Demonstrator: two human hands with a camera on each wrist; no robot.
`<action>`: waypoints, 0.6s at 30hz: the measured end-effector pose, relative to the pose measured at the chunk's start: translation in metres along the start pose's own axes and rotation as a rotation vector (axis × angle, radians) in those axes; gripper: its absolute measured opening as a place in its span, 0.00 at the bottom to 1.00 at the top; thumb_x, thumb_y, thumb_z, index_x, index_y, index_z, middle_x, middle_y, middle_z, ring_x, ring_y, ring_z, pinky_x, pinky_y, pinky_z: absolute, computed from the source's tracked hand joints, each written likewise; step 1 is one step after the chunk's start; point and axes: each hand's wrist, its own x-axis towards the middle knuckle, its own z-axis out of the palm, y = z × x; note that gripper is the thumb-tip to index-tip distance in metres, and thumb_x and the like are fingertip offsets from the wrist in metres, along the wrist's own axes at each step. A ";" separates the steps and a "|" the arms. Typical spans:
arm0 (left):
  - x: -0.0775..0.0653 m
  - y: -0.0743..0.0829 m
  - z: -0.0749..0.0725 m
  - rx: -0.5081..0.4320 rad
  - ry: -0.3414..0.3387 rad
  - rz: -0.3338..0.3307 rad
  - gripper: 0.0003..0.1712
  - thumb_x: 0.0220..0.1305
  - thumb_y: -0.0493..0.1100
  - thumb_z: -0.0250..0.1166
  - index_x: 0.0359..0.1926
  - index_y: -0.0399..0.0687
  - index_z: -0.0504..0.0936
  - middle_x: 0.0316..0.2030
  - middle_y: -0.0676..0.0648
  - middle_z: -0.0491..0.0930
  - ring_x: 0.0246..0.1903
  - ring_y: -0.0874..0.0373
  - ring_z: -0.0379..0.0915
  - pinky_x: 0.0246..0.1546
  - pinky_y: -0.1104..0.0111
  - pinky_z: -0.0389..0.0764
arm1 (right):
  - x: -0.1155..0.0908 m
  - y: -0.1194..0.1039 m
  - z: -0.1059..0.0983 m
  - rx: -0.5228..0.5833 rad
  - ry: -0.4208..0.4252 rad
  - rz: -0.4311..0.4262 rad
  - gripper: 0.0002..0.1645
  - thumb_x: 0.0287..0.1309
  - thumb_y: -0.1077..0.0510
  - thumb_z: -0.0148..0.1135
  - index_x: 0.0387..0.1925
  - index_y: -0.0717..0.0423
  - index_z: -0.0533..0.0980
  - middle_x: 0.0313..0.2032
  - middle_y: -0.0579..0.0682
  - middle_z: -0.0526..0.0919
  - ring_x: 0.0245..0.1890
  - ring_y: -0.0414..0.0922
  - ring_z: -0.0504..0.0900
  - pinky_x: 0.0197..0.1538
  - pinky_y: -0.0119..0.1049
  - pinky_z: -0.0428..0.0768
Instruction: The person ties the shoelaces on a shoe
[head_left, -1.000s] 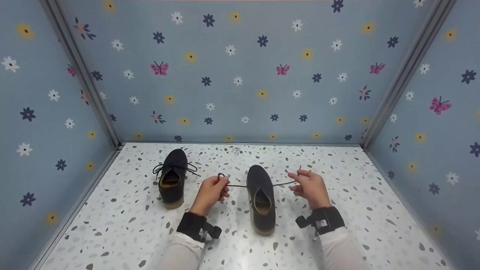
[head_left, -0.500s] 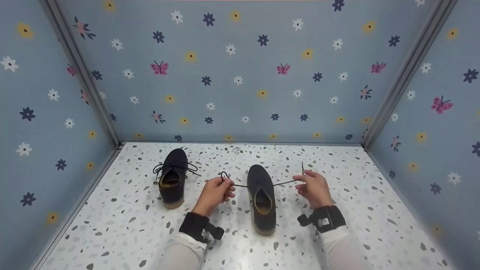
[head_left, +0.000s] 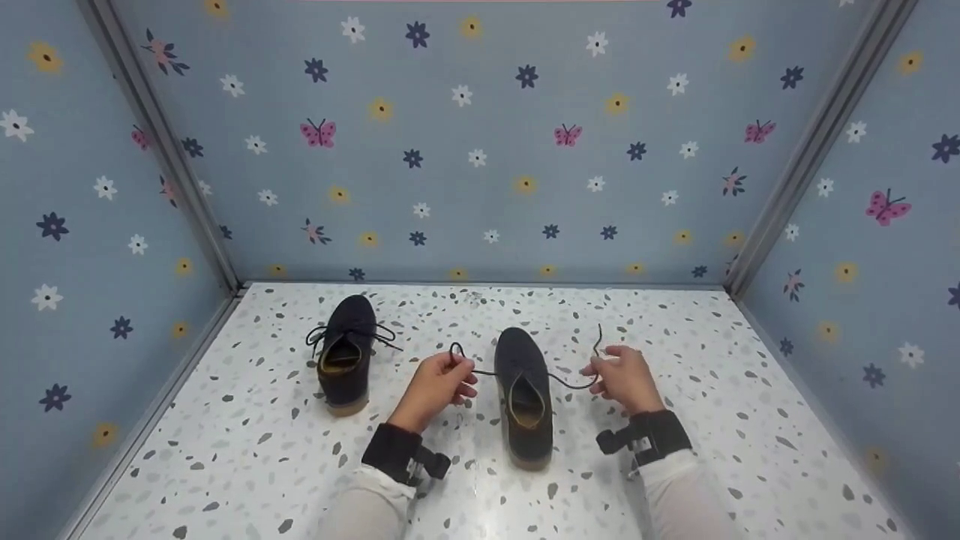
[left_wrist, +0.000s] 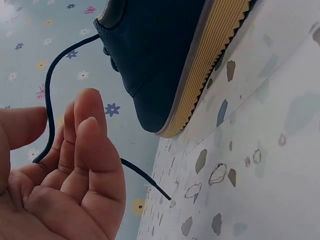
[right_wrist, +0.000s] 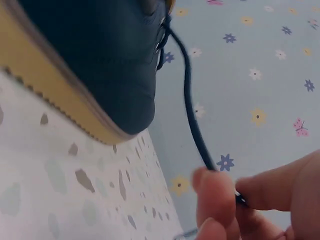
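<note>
1. The middle shoe (head_left: pixel 519 356) stands on the speckled floor (head_left: pixel 225 450), between the 2 hands. Its toe points away from the person.
2. Its lace (head_left: pixel 571 386) comes out on both sides, not in a bow. The part right of the shoe sags.
3. Left of the shoe, the left hand (head_left: pixel 442 381) has bent fingers. The lace runs between thumb and fingers. I can't tell how tight they squeeze.
4. Right of the shoe, the right hand (head_left: pixel 626 379) pinches the lace between thumb and finger. The end pokes up.
5. To do this well, I think both sides need the same soft pull. Too hard on 1 side could slide the shoe; too loose could drop the end.
6. Left of the middle shoe, and farther back, is a tied shoe (head_left: pixel 351 322).
7. Behind the middle shoe is a flowery wall (head_left: pixel 480 120).
</note>
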 end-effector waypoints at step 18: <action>0.004 0.002 0.001 -0.025 0.094 0.039 0.12 0.72 0.36 0.64 0.48 0.28 0.81 0.32 0.41 0.90 0.27 0.62 0.87 0.27 0.74 0.82 | 0.005 0.008 -0.009 -0.087 -0.004 0.023 0.18 0.71 0.55 0.57 0.52 0.64 0.80 0.33 0.45 0.91 0.22 0.39 0.82 0.27 0.31 0.74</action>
